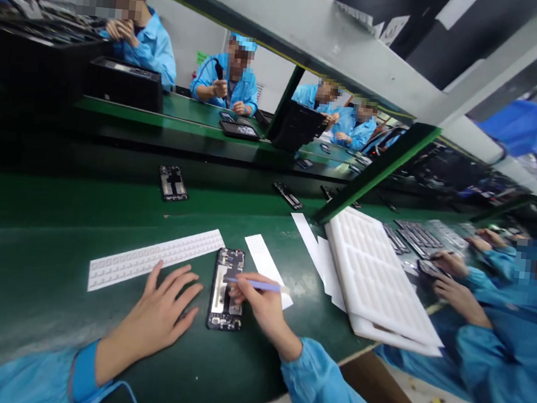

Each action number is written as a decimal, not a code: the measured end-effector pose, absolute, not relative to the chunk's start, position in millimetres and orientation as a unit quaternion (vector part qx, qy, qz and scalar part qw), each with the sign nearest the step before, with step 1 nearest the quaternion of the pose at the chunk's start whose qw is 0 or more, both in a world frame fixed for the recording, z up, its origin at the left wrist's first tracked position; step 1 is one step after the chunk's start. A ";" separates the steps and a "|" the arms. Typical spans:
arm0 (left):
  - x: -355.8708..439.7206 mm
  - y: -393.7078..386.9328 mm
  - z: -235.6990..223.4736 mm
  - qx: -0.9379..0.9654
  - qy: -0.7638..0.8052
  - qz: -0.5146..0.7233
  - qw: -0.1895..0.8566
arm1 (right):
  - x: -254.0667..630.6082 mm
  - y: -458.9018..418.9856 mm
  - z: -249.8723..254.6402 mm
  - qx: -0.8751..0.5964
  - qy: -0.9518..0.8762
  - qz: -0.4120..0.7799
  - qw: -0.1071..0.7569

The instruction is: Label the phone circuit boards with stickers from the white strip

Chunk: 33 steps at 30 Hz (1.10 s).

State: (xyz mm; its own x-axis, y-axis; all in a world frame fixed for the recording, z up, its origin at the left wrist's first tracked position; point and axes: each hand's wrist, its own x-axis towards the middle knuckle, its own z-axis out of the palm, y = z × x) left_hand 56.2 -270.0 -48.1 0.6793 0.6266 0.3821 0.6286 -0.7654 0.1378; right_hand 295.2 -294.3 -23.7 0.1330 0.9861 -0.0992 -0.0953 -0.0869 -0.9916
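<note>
An opened smartphone body [219,289] lies on the green bench in front of me, its circuit boards and silver plate showing. My right hand [259,302] is closed around a slim purple pen-like tool [265,286], whose thin grey tip reaches over the upper middle of the phone body. Part of the phone's right side is hidden by those fingers. To the left of the phone, my left hand [157,317] rests with fingers spread, holding nothing. Its fingertips come close to a long white sticker sheet [149,258] marked with rows of small shapes. A second white sheet [263,261] lies right of the phone.
White foam trays [380,275] are stacked at the right, beside white paper strips [314,250]. Further phone bodies [173,183] lie on the dark strip behind. A green post [380,174] rises at the right. A co-worker's hands [461,296] handle a phone part nearby.
</note>
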 end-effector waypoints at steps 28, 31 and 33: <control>66.8 -291.1 -47.0 -0.968 -0.200 -0.152 -0.022 | 312.4 -359.9 -56.3 -0.544 -0.488 0.471 0.495; 68.3 -291.4 -45.4 -0.969 -0.197 -0.150 -0.010 | 311.7 -359.4 -55.9 -0.547 -0.490 0.467 0.492; 70.5 -292.4 -43.9 -0.968 -0.195 -0.156 -0.006 | 311.3 -359.2 -55.7 -0.552 -0.494 0.460 0.490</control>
State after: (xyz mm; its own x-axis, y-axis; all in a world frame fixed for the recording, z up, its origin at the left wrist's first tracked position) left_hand 70.5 -292.4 -43.9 0.8748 0.3801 0.3004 0.3765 -0.9236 0.0720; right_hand 311.3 -359.2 -55.7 0.0883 0.9958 -0.0243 0.0946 -0.0327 -0.9950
